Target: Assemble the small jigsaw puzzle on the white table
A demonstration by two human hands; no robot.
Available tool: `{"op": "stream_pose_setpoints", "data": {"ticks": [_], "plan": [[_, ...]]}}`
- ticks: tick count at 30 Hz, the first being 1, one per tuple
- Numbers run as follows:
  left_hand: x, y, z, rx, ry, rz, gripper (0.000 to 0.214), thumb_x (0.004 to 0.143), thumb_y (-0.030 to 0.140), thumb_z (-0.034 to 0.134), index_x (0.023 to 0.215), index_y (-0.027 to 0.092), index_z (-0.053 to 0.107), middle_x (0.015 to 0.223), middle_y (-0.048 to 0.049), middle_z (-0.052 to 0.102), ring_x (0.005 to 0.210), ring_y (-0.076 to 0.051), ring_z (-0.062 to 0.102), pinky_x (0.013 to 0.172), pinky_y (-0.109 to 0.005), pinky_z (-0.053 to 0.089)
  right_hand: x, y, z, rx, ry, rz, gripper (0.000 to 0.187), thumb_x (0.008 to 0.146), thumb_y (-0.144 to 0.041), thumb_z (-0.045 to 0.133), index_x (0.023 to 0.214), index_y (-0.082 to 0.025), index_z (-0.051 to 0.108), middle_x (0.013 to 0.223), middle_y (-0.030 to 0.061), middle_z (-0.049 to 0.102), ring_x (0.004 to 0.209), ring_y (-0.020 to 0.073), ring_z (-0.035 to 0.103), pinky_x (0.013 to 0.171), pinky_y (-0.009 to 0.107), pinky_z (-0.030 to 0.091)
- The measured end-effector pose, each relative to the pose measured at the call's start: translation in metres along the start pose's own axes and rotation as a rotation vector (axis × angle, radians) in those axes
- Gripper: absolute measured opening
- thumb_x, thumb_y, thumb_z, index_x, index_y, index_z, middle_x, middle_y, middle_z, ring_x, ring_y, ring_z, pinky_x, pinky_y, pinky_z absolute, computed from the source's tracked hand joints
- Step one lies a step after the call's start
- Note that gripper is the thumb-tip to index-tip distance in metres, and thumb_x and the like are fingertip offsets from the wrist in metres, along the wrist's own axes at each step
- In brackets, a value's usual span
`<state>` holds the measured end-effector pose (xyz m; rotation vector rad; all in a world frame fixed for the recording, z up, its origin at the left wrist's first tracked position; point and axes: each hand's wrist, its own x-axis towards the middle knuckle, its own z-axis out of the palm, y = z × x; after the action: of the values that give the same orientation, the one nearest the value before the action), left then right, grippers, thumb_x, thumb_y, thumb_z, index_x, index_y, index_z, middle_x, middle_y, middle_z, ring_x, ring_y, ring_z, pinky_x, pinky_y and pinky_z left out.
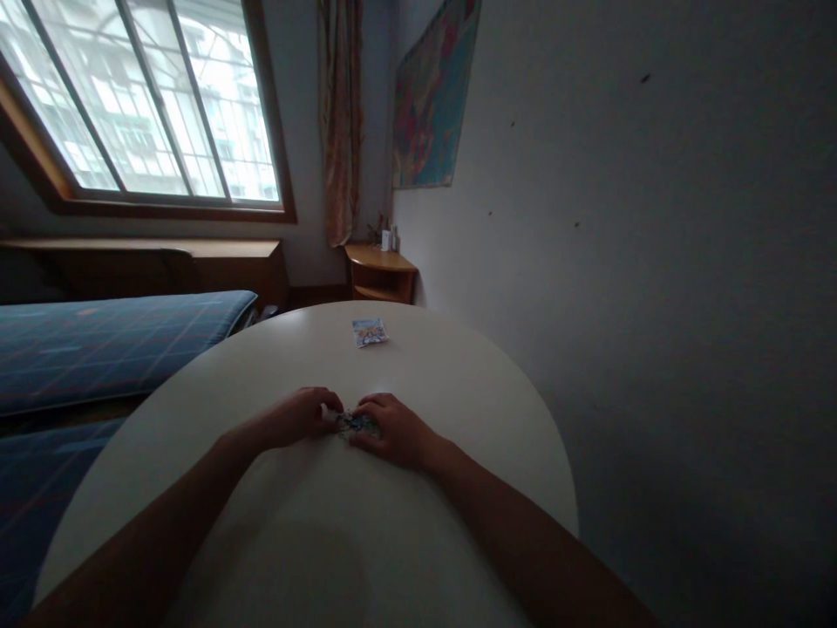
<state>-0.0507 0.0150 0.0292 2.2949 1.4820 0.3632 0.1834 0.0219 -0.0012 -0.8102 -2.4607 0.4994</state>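
A small heap of little mixed light and dark pieces, which look like jigsaw pieces, lies on the round white table. At the heap's left edge is my left hand, fingers curved and thumb apart from them. My right hand rests over the heap's right side, its fingers and thumb spread around the pieces and hiding some of them. Neither hand shows a firm grip. Beyond both hands lies a small, flat, colourful picture card or packet.
A bed with a blue plaid mattress stands close by the table's left side. A plain wall runs along the right. Past the table's far edge is a small wooden corner stand with small items on it.
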Motion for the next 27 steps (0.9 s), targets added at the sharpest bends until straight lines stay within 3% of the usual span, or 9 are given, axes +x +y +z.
{"op": "stream_pose_setpoints", "data": {"ticks": [4,9,12,14,17,21,23,27], "plan": [[0.008,0.005,0.013,-0.052,0.077,-0.040,0.026,0.080,0.037,0.058,0.095,0.021,0.072,0.075,-0.0029,0.070,0.068,-0.018,0.064,0.065,-0.026,0.046,0.001,0.005,-0.001,0.042,0.096,0.098,0.019,0.088,-0.025,0.064,0.104,-0.017,0.069,0.107,0.0102,0.069,0.108,0.0219,0.059,0.099,0.036,0.044],[0.014,0.015,0.027,-0.184,0.225,0.009,0.034,0.089,0.043,0.053,0.110,0.021,0.068,0.085,-0.0044,0.073,0.072,-0.019,0.066,0.070,-0.029,0.051,0.000,0.015,-0.010,0.313,0.239,0.240,0.025,0.092,-0.021,0.052,0.114,-0.019,0.064,0.114,0.0083,0.068,0.106,0.0179,0.062,0.093,0.032,0.049],[0.014,0.024,0.038,-0.136,0.320,0.121,0.036,0.091,0.045,0.054,0.117,0.023,0.066,0.114,-0.0089,0.071,0.103,-0.024,0.065,0.093,-0.038,0.050,-0.002,0.026,-0.021,0.335,0.344,0.326,0.027,0.095,-0.028,0.047,0.115,-0.019,0.063,0.115,0.0082,0.068,0.106,0.0182,0.063,0.094,0.033,0.049],[0.013,0.031,0.049,-0.055,0.326,0.213,0.049,0.087,0.047,0.060,0.131,0.024,0.059,0.140,-0.0117,0.056,0.128,-0.028,0.051,0.107,-0.046,0.041,-0.004,0.034,-0.028,0.302,0.363,0.372,0.028,0.096,-0.030,0.044,0.113,-0.019,0.064,0.114,0.0078,0.069,0.103,0.0180,0.064,0.092,0.033,0.049],[0.017,0.039,0.067,0.042,0.253,0.213,0.074,0.080,0.057,0.068,0.143,0.026,0.047,0.150,-0.0123,0.046,0.140,-0.034,0.037,0.113,-0.054,0.033,-0.006,0.041,-0.037,0.229,0.308,0.376,0.028,0.097,-0.030,0.044,0.109,-0.019,0.067,0.111,0.0078,0.071,0.101,0.0183,0.065,0.091,0.032,0.049],[0.029,0.041,0.076,-0.013,0.295,0.218,0.038,0.090,0.042,0.058,0.121,0.022,0.065,0.132,-0.0110,0.061,0.126,-0.027,0.053,0.110,-0.045,0.039,-0.010,0.038,-0.045,0.053,0.163,0.331,0.030,0.096,-0.032,0.048,0.105,-0.016,0.071,0.107,0.0108,0.072,0.103,0.0217,0.064,0.096,0.036,0.046],[0.034,0.037,0.073,-0.055,0.335,0.202,0.026,0.091,0.036,0.056,0.108,0.020,0.069,0.118,-0.0104,0.067,0.113,-0.025,0.060,0.103,-0.042,0.045,-0.014,0.035,-0.046,-0.027,0.060,0.282,0.037,0.093,-0.043,0.055,0.113,-0.016,0.070,0.117,0.0125,0.069,0.112,0.0254,0.060,0.101,0.040,0.042],[0.038,0.028,0.065,-0.119,0.377,0.150,0.020,0.087,0.028,0.056,0.100,0.019,0.068,0.102,-0.0089,0.069,0.103,-0.024,0.062,0.096,-0.040,0.049,-0.023,0.030,-0.040,-0.098,-0.126,0.201,0.075,0.080,-0.062,0.066,0.140,-0.018,0.053,0.149,0.0156,0.046,0.139,0.0330,0.038,0.115,0.049,0.027]]}}
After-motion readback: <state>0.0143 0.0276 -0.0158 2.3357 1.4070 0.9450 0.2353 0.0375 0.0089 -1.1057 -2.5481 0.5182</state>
